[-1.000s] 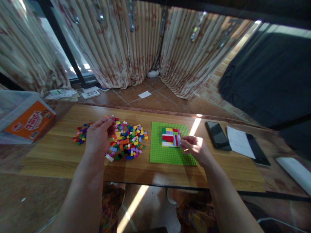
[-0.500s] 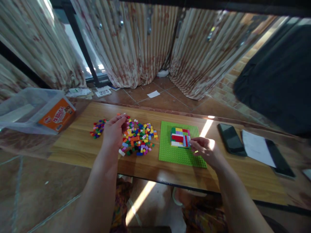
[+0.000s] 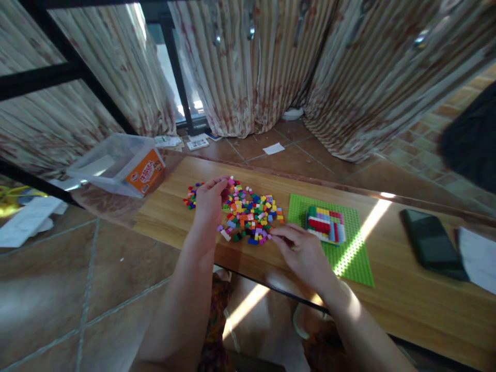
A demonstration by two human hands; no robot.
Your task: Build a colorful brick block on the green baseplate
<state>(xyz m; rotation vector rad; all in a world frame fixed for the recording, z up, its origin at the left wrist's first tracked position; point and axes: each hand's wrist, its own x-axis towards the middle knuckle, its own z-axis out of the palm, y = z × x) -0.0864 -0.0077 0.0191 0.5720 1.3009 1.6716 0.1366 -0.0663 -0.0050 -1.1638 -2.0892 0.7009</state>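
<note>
My left hand (image 3: 212,200) is closed in a pinch at the back of the loose brick pile (image 3: 248,214), with a small pink toy brick (image 3: 231,180) at its fingertips. My right hand (image 3: 304,252) reaches to the pile's right front edge. Its thumb and forefinger are drawn together beside small purple bricks; what lies between them is too small to make out. Right of the pile lies a green baseplate (image 3: 296,204). A low block of joined bricks (image 3: 324,223) in red, white, yellow and blue stands on it, just beyond my right hand.
A smaller heap of bricks (image 3: 189,199) lies behind my left hand. A clear plastic bin (image 3: 112,160) with an orange label stands past the table's left end. On the right are a black phone (image 3: 432,243) and white paper (image 3: 478,258). Sunlight crosses the baseplate.
My right hand has left the joined bricks on the baseplate and moved left to the loose pile. My left hand stays by the pile. The camera view has turned left.
</note>
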